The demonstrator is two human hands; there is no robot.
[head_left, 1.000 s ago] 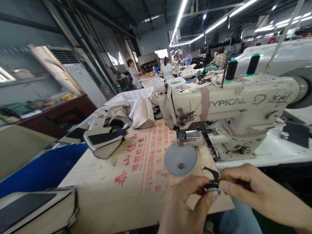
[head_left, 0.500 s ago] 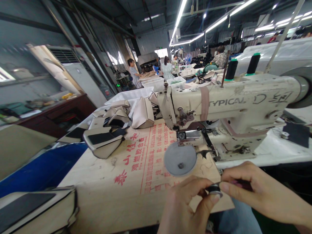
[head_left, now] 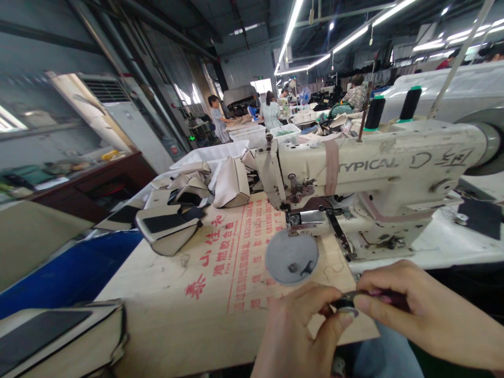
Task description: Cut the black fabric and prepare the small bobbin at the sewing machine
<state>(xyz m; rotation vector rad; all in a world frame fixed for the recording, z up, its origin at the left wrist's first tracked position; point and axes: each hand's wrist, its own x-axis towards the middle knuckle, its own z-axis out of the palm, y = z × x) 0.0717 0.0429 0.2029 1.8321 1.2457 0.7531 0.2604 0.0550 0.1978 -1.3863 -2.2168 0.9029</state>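
Pinching a small dark bobbin [head_left: 345, 304] between them, both hands meet low in the head view; the left hand [head_left: 293, 336] rises from the bottom edge with its thumb and forefinger closed on the bobbin's left side; the right hand [head_left: 417, 310] comes in from the right, its thumb and curled fingers [head_left: 364, 303] pressed onto the bobbin's right side, with something dark and pinkish tucked under the palm that cannot be made out; the bobbin sits held in the air just past the near edge of the wooden table [head_left: 189, 315], which bears red printed characters; just beyond the fingertips a grey round disc [head_left: 291, 256] lies flat on the table, a thin black thread curling beside it; behind the disc stands a cream sewing machine [head_left: 374, 173] marked TYPICAL, its needle end directly above the disc; two black thread cones [head_left: 374, 113] stand on top of the machine, well beyond the hands; far to the left of the fingers lie beige and black cut pieces [head_left: 169, 226] in a loose heap; other people work at tables in the distance.
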